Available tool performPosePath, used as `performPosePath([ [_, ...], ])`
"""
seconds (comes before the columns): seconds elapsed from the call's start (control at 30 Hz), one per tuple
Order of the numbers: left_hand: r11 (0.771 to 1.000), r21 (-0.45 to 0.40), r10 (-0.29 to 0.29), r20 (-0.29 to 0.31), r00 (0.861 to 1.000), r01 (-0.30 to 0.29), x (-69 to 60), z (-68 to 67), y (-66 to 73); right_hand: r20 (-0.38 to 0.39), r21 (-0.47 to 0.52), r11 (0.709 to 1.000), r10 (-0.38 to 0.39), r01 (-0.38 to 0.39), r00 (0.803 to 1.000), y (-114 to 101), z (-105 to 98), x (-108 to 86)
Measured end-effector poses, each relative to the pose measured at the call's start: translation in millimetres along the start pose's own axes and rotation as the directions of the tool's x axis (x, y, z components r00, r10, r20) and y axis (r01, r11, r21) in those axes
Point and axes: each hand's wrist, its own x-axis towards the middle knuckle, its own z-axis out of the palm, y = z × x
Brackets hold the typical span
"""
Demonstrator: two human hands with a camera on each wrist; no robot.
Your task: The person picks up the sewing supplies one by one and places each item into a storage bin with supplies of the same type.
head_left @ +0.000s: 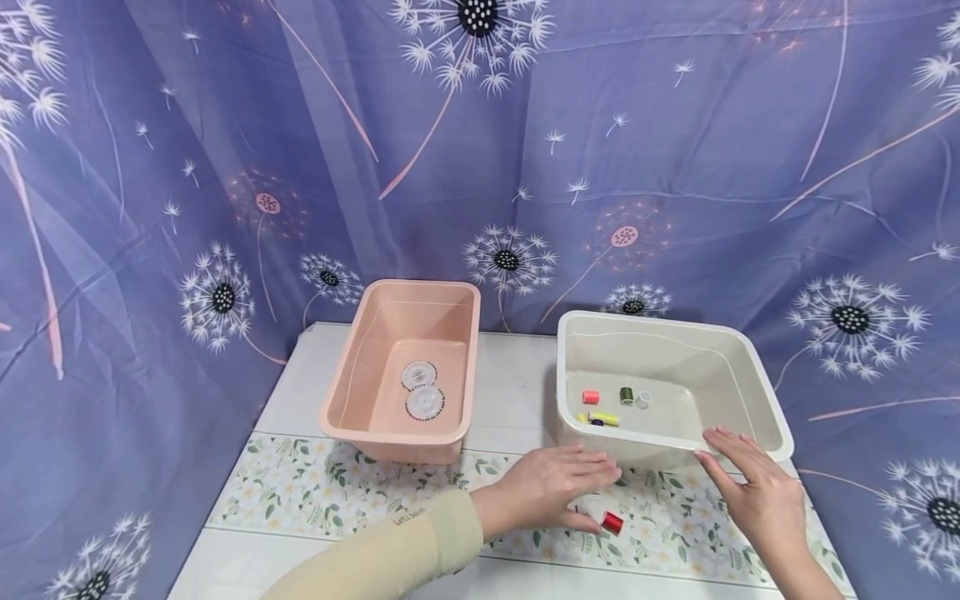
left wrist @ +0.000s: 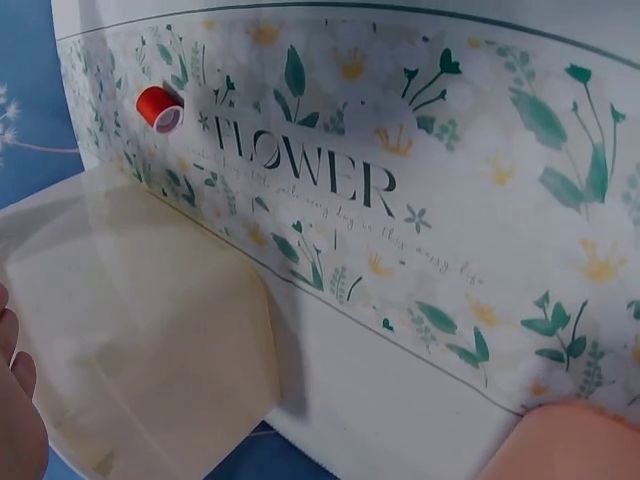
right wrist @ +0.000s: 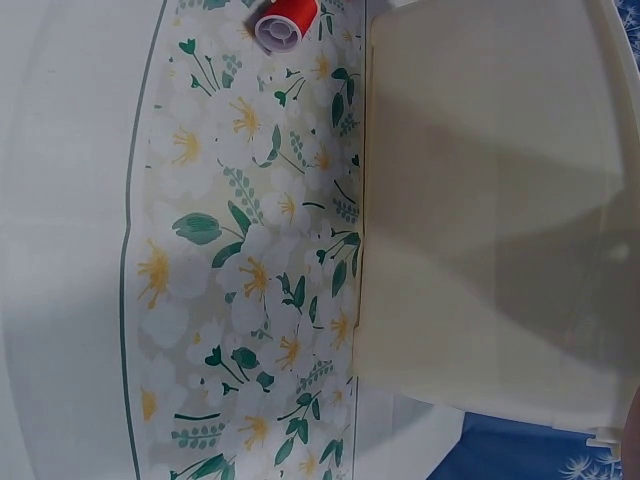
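A red thread spool [head_left: 612, 522] lies on the flowered strip of the table, in front of the white bin [head_left: 675, 446]. Beside it is my left hand [head_left: 551, 487], fingers extended toward the bin and thumb tip close to the spool. Whether the thumb touches it, I cannot tell. The same spool [left wrist: 158, 106] shows in the left wrist view and, near the top edge, as a red spool [right wrist: 286, 22] in the right wrist view. My right hand [head_left: 761, 492] is at the white bin's front right rim, fingers fairly straight, holding nothing visible.
Inside the white bin lie several spools, among them a pink spool [head_left: 591, 397], a green spool [head_left: 626, 396] and a yellow spool [head_left: 603, 418]. At left stands a pink bin [head_left: 401, 435] with two pin wheels [head_left: 425, 402]. A dandelion-print curtain [head_left: 525, 167] hangs behind and at both sides.
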Motion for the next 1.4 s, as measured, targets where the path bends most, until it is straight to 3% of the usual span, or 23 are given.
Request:
performPosePath([
  [0.3, 1.0, 0.012, 0.013, -0.036, 0.999, -0.012, 0.9, 18.7, 6.0, 0.006, -0.013, 1.0, 0.008, -0.008, 1.0, -1, 0, 0.1],
  [0.63, 1.0, -0.002, -0.016, 0.041, 0.999, 0.016, 2.5, 35.1, 12.0, 0.013, -0.012, 1.0, 0.014, -0.013, 1.0, -1, 0, 0.4],
  [0.87, 1.0, -0.011, -0.011, 0.03, 1.0, 0.011, 1.5, 52.4, 13.5, 0.014, -0.018, 1.0, 0.012, -0.012, 1.0, -1, -1, 0.7],
  [1.13, 1.0, 0.003, -0.03, 0.059, 0.998, 0.029, -0.1, 67.4, 14.8, -0.008, -0.01, 1.0, 0.007, -0.007, 1.0, 3, 2, -2.1],
  [1.4, 0.998, -0.01, -0.066, 0.155, 0.986, 0.069, -2.8, 80.3, 14.8, -0.015, -0.006, 1.0, 0.006, -0.006, 1.0, 4, 3, -3.7],
])
